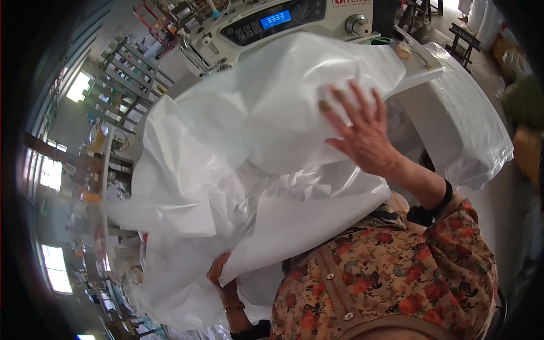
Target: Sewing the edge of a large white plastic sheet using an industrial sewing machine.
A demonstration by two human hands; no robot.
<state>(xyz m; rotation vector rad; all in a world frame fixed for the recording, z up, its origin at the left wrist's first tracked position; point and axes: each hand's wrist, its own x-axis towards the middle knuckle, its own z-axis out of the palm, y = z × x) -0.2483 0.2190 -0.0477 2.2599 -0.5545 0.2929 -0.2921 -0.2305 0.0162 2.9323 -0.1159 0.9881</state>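
Observation:
A large, crumpled white plastic sheet (pixel 283 96) spreads over the sewing table and down across my lap. My right hand (pixel 365 133) lies over its upper right part, fingers spread and nothing gripped; the fingertips are slightly blurred. Lower down, my left hand (pixel 218 271) curls at a folded edge of the same sheet, its fingers partly hidden by the plastic. Beyond the sheet stands a white sewing machine (pixel 334 25) with a lit blue display (pixel 275 19). Its needle area is covered or too unclear to make out.
At the right, a pile of folded white sheeting (pixel 470 122) hangs over a support. A small tan object (pixel 403 50) and some thread lie on the table's right end. Slatted grey racking (pixel 127 82) is at the back left, and a wooden stool (pixel 463 42) at the back right.

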